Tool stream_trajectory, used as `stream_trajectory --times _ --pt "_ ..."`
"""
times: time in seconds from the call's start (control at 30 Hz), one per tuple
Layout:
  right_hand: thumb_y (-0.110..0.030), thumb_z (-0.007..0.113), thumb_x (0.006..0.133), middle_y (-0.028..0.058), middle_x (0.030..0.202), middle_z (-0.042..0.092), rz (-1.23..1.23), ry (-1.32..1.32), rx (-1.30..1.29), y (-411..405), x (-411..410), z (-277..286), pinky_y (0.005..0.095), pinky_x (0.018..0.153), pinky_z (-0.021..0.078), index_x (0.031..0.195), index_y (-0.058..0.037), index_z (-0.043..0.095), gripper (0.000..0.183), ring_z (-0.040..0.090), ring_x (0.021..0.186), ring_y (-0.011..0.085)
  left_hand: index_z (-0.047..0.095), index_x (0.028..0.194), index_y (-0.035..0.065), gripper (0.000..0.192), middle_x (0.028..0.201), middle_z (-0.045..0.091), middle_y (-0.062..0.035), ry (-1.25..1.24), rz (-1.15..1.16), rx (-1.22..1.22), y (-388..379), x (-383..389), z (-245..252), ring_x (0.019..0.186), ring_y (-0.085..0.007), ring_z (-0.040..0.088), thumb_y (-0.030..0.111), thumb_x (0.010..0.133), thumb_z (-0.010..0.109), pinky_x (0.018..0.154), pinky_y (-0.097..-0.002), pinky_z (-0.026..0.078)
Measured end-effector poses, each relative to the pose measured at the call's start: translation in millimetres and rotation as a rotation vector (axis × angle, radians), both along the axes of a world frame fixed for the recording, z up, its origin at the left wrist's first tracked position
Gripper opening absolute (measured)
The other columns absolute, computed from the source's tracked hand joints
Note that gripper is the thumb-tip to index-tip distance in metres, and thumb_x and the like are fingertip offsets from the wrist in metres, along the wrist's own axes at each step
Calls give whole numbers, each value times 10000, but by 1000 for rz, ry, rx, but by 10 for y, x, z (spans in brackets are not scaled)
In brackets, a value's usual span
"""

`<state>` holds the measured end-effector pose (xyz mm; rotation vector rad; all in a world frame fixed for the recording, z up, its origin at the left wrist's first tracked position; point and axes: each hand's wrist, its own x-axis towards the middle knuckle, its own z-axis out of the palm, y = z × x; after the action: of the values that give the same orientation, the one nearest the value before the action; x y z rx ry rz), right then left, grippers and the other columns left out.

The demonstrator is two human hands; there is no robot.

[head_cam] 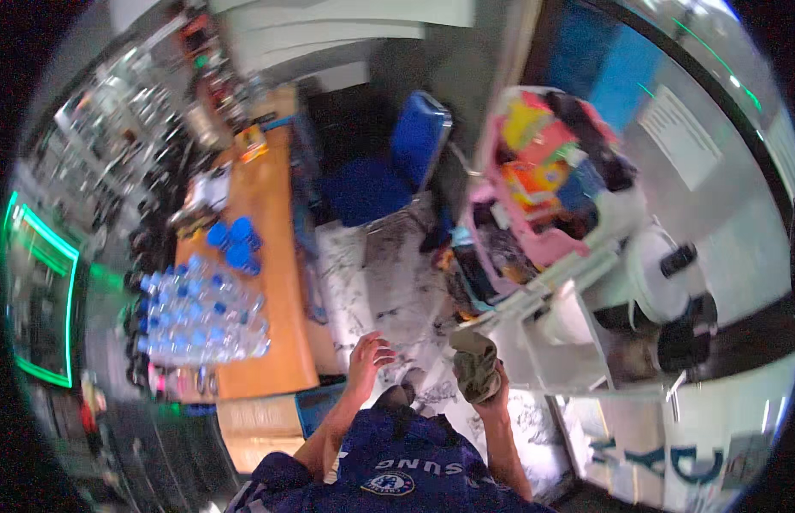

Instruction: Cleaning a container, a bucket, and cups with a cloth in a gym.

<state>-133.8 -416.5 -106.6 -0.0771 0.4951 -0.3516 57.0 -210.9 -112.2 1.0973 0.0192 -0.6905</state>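
My right hand (pixel 495 396) grips a bunched olive-brown cloth item (pixel 475 362), perhaps a cap, in front of my body. Its exact kind is blurred. To the left of it, my left hand (pixel 368 364) is raised with nothing in it, its fingers apart and slightly bent. That hand is nearest to the front corner of a wooden-topped table (pixel 287 308). Clear plastic bottles with blue caps (pixel 201 314) stand in a group on the table. Several bright blue containers (pixel 237 242) are just behind them.
A blue chair (pixel 420 141) stands ahead on the marbled floor (pixel 397 269). To the right, a pink basket (pixel 554 247) is heaped with colourful packets and fabric. Beside it is a white round-lidded container (pixel 654 282). A cardboard box (pixel 259 426) sits at the table's near end.
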Motion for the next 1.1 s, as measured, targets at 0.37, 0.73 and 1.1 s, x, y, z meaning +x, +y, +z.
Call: stream_trajectory --times 0.37,0.73,1.1 --pt "-339 539 943 97 1340 522 455 60 -51 382 908 137 432 1009 428 1346 -112 473 468 522 1195 277 496 1208 15 292 1018 581 -124 -23 551 35 1155 -641 -32 879 -244 635 196 979 494 767 -363 540" --pt "-264 501 936 101 1282 555 745 -103 -340 1006 2081 164 407 1002 425 1306 -51 484 426 549 1148 259 484 1227 5 325 1060 572 -133 -82 592 184 1418 409 -12 905 -214 632 212 977 499 746 -322 544" --pt "-483 564 908 98 927 669 898 315 -1268 1424 4113 7 345 804 490 961 -13 667 484 648 876 213 472 1297 30 444 1160 530 -147 -412 644 549 1287 2015 -113 980 -222 586 162 895 605 844 -339 507"
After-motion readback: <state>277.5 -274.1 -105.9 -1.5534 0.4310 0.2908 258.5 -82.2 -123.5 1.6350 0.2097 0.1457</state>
